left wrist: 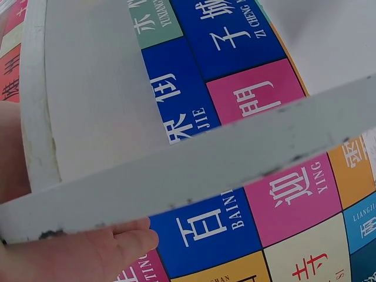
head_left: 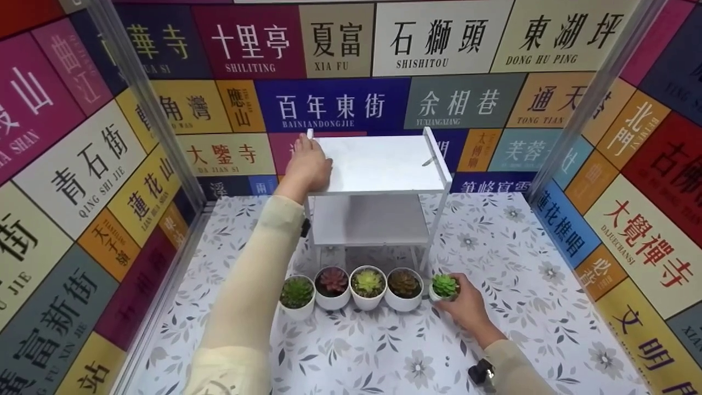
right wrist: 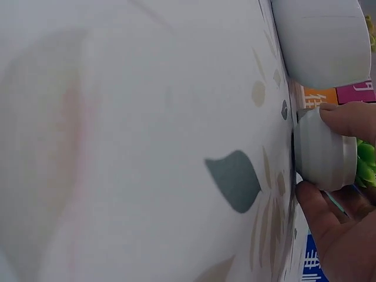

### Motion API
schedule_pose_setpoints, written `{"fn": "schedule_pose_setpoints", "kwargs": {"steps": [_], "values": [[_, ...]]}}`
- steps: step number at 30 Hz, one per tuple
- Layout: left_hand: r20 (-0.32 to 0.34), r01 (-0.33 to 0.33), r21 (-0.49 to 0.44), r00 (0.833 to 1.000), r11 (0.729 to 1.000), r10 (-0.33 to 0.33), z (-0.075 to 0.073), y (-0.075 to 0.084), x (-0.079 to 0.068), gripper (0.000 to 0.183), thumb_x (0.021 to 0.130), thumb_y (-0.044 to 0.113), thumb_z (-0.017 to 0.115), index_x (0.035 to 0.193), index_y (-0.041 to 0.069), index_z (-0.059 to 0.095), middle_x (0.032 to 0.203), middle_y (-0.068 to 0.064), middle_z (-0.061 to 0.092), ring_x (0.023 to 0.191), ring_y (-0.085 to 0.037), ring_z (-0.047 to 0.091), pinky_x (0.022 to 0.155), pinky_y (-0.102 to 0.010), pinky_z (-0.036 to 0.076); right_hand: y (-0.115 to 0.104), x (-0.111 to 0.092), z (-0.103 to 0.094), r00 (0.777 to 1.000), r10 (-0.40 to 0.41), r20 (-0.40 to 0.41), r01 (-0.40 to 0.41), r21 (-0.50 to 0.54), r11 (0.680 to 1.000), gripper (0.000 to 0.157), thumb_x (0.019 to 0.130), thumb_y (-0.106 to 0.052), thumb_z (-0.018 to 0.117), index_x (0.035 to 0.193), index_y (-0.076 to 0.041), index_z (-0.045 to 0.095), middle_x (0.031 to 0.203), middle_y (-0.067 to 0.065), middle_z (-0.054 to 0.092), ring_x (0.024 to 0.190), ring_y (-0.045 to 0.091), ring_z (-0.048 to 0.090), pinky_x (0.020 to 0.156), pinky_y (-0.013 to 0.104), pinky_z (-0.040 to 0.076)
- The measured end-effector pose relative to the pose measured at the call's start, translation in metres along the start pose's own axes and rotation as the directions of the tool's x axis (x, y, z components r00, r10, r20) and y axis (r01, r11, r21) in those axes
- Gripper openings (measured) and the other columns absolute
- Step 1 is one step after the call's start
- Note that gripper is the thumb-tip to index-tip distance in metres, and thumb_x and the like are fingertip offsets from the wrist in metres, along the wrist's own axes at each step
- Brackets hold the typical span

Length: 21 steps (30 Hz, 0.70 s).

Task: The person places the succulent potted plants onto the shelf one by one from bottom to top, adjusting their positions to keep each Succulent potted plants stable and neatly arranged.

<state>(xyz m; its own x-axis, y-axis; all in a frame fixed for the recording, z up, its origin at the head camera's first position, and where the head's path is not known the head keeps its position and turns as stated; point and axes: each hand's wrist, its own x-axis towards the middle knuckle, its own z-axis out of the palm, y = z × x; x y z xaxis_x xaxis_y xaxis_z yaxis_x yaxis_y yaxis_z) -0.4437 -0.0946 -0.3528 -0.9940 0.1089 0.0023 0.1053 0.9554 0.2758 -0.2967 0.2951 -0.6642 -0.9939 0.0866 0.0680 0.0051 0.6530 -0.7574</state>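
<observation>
Left sleeve (head_left: 236, 296) nearest, head view; white shelf (head_left: 378, 164) lies ahead-left of right hand (head_left: 466, 304) at rightmost succulent (head_left: 445, 285). Left wrist: left hand (left wrist: 76, 255) has fingers round side rail (left wrist: 194, 170). Right wrist: thumb and fingers pinch succulent's white pot (right wrist: 325, 151).

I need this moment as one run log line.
left hand: holds left edge of white tiered shelf | right hand: grips round white pot with bright green succulent | four other white-potted succulents: row before shelf
</observation>
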Motion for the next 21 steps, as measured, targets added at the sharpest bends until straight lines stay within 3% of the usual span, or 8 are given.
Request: {"fn": "schedule_pose_setpoints", "kwargs": {"steps": [9,21], "values": [[0.005,0.004,-0.012,1.000,1.000,-0.004,0.002,0.002,0.000,0.075,0.114,0.034,0.037,0.165,-0.013,0.008,0.175,-0.033,-0.005,0.166,-0.044,0.001,0.138,-0.048,0.008,-0.004,-0.005,-0.007,1.000,-0.004,-0.024,0.004,-0.016,1.000,0.073,0.079,-0.020,0.093,0.140,-0.008,0.055,0.135,0.020,0.068,0.122,0.039,0.066,0.103,0.056,0.054],[0.002,0.012,-0.014,1.000,1.000,-0.012,0.001,0.001,0.001,0.075,0.114,0.034,0.036,0.165,-0.014,0.007,0.175,-0.033,-0.006,0.166,-0.045,0.000,0.138,-0.049,0.010,-0.032,-0.007,-0.020,0.995,-0.052,-0.087,0.049,-0.040,0.998,0.071,0.078,-0.018,0.092,0.139,-0.008,0.058,0.133,0.021,0.068,0.122,0.042,0.066,0.102,0.058,0.054]]}}
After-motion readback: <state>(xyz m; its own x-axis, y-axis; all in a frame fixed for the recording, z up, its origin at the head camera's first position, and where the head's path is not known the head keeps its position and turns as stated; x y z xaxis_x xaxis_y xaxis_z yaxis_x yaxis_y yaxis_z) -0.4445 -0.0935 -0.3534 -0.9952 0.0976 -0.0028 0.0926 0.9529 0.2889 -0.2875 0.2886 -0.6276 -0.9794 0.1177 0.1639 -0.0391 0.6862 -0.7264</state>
